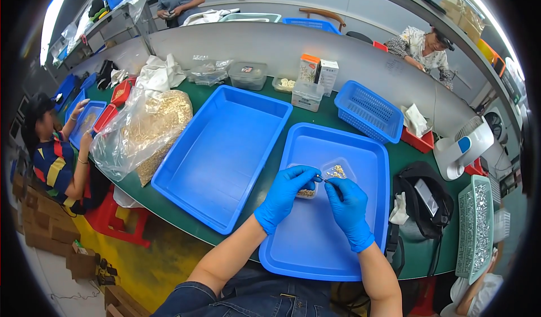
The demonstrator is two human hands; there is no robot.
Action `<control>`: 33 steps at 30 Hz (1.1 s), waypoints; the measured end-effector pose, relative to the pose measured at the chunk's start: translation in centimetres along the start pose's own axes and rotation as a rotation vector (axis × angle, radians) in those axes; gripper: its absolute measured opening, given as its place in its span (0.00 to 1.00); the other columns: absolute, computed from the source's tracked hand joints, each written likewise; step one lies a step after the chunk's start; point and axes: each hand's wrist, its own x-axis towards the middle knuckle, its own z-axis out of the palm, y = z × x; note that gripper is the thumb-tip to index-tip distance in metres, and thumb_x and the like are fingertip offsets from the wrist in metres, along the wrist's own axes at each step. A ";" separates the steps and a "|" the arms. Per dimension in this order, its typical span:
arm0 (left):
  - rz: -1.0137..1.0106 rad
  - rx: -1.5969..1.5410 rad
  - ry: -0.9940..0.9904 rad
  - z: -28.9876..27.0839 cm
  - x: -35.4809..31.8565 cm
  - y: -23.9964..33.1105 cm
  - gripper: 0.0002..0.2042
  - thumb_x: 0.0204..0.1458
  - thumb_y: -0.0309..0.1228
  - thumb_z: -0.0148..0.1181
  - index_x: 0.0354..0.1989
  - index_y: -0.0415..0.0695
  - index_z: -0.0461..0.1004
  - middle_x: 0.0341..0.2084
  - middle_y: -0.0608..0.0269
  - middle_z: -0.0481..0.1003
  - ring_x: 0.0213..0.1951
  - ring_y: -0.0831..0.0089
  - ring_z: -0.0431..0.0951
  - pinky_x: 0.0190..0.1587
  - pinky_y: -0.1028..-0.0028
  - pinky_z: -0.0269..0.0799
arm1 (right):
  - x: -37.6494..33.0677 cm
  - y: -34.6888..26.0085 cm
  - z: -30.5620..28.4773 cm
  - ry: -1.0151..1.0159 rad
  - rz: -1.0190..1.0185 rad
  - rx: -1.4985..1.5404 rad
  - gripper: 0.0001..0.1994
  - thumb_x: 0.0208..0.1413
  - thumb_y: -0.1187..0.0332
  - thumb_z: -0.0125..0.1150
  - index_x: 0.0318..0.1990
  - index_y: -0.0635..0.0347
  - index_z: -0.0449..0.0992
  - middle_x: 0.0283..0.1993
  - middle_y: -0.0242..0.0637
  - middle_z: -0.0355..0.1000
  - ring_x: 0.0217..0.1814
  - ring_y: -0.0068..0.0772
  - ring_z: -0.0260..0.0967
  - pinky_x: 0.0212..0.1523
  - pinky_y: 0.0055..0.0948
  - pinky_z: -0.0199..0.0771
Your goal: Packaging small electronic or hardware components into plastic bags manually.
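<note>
Both my hands wear blue gloves and meet over a blue tray point(315, 255). The fingers of my left hand point(284, 197) are pinched together on a tiny piece too small to name. My right hand point(349, 208) is closed on a thin dark item whose tip meets the left fingertips; its kind is not clear. Under the left fingers stands a small clear container point(307, 194) with golden bits, partly hidden by the hand. Just beyond the right hand, a second clear container point(344, 166) holds small yellow and whitish pieces.
A second blue tray point(217, 159) lies to the left, beside a large clear bag point(163, 119) of golden pieces. A blue basket point(369, 111), a white device point(465, 148) and a black bag point(422, 198) stand rightward. Co-workers point(59, 159) sit around the green table point(194, 227).
</note>
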 end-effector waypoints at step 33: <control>0.082 0.087 -0.043 0.2 0.0 0.0 0.09 0.53 0.24 0.54 0.41 0.38 0.74 0.37 0.60 0.75 0.40 0.77 0.74 0.46 0.78 0.70 | 0.1 0.6 0.4 -0.063 0.109 0.188 0.06 0.54 0.69 0.57 0.36 0.61 0.73 0.32 0.43 0.72 0.31 0.40 0.72 0.30 0.31 0.71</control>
